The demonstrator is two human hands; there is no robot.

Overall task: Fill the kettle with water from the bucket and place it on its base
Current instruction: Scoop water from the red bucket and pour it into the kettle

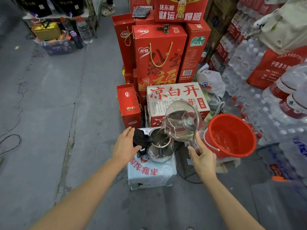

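Observation:
A steel kettle (pixel 162 151) stands on a low stool covered with a printed plastic sheet (pixel 149 173). Its black lid (pixel 141 138) is flipped open, and my left hand (pixel 125 146) holds that lid back. My right hand (pixel 201 157) grips the handle of a clear plastic ladle (pixel 181 122), tilted over the kettle's mouth, with water running from it into the kettle. A red bucket (pixel 232 135) with water in it sits on the floor just right of the stool. I cannot tell whether a base is under the kettle.
Red gift boxes (pixel 159 57) and a white carton (pixel 176 100) are stacked right behind the stool. Shrink-wrapped water bottles (pixel 265 97) fill the right side. A black cable (pixel 186 175) runs on the floor by the stool. Grey concrete floor (pixel 49 113) spreads to the left.

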